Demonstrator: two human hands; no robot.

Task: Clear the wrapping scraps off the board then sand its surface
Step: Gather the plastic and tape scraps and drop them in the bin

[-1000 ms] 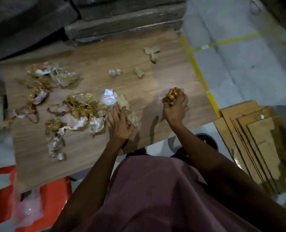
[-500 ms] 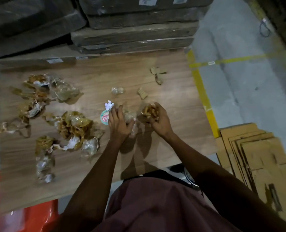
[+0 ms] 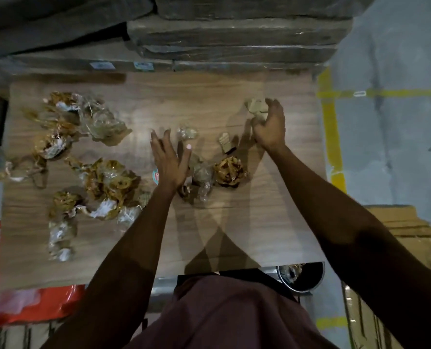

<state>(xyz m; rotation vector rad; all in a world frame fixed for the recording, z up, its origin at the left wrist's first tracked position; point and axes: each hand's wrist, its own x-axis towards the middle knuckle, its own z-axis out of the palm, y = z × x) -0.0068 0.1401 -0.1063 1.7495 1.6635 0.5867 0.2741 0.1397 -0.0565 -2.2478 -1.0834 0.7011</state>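
A wood-grain board (image 3: 247, 222) lies in front of me, strewn with wrapping scraps. My right hand (image 3: 270, 127) reaches to the far right of the board and curls its fingers round a brown cardboard scrap (image 3: 256, 108). My left hand (image 3: 170, 159) hovers with spread fingers at the board's middle, just short of a clear plastic scrap (image 3: 186, 133). A crumpled golden tape ball (image 3: 229, 171) and a clear plastic wad (image 3: 202, 177) lie between my hands. A small cardboard piece (image 3: 225, 142) sits beside them. Several tangled tape and plastic scraps (image 3: 103, 182) cover the board's left half.
Wrapped dark board stacks (image 3: 234, 39) stand behind the board. A dark bin (image 3: 302, 277) with scraps in it sits under the near right edge. Flat cardboard sheets (image 3: 400, 227) lie on the floor at right, past yellow floor tape (image 3: 331, 137). An orange object (image 3: 45, 303) is at lower left.
My right hand let go of the golden tape ball, which now lies on the board, and reached far right to the cardboard scrap. My left hand opened and moved forward.
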